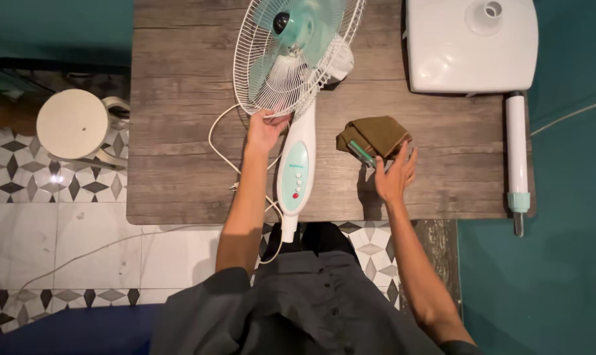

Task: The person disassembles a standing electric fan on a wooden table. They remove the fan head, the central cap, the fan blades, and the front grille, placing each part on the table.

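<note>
A white fan head with teal blades behind a wire grille point(291, 56) lies on a wooden table point(173, 164), its white neck with a teal button panel point(296, 167) pointing toward me. My left hand point(265, 130) grips the lower rim of the grille. My right hand point(395, 174) rests on the table with its fingers at a folded brown cloth point(375, 133) and a teal-handled tool point(360, 152) that lies against the cloth. Whether the fingers hold the tool I cannot tell.
The fan's white square base point(469, 46) lies at the table's back right, a white pole with a teal collar point(516, 158) beside it. A white cord point(222, 154) loops off the front edge. A round white stool point(72, 123) stands on the patterned tile floor at left.
</note>
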